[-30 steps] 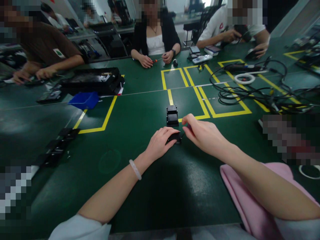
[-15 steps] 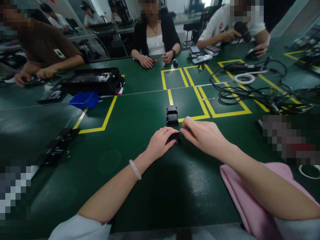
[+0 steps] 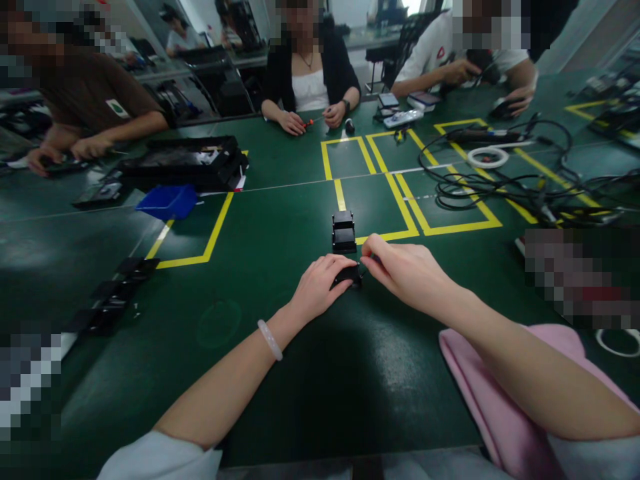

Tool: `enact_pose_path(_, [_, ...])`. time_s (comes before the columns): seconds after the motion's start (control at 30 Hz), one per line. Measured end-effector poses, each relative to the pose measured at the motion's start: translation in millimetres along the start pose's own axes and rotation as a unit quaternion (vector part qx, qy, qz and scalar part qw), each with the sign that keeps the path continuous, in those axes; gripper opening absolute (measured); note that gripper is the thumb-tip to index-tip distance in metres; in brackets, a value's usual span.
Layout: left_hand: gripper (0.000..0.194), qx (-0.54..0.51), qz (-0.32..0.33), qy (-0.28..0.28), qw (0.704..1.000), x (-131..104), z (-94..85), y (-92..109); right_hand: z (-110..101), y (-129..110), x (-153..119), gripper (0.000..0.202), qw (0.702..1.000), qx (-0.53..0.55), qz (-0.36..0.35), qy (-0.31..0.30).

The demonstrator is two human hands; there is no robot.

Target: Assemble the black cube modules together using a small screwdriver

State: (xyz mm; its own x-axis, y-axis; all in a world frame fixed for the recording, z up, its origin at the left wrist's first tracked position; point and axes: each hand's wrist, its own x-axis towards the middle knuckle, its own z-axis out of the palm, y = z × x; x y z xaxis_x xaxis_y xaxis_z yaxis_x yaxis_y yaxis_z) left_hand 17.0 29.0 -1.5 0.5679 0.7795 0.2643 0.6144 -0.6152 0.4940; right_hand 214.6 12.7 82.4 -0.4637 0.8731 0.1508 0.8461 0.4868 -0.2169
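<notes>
My left hand [image 3: 323, 280] grips a small black block-like part [image 3: 354, 275] from the left, thumb in front and fingers over its top. On the right side of that part, my right hand [image 3: 395, 263] is closed in a pinch; a thin dark sliver shows at its fingertips, too small to name. Just beyond my hands stand black boxy parts [image 3: 344, 231] in a short row, with small pins at their sides. To the left lies a longer row of similar black parts [image 3: 107, 300], beside tiny metal bits [image 3: 137, 309].
A blue bin [image 3: 167, 201] and a large black tray-like housing [image 3: 185, 160] lie at the left back. Black cables [image 3: 480, 193] tangle at the right. Pink cloth [image 3: 480, 373] lies under my right forearm. Co-workers sit across the green table [image 3: 280, 413], marked with yellow tape [image 3: 390, 236].
Both hands stay almost where they were on the black part. My right fingertips have shifted very slightly. The view has moved a touch.
</notes>
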Motion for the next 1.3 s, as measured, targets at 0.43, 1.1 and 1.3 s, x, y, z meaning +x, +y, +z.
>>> enact_pose_path(0.43, [0.031,-0.001,-0.001,0.001,1.000,0,-1.0,1,-1,0,-1,0.017,1.000,0.021,-0.002,0.015])
enact_pose_path(1.1, [0.039,0.091,0.007,-0.005,0.996,-19,-35.5,0,1,0,0,0.016,1.000,0.013,-0.002,0.008])
enact_pose_path(1.3, [0.031,0.206,-0.166,0.097,0.959,-89,-127.4,-45,1,-1,0,0.015,1.000,0.028,-0.010,0.003])
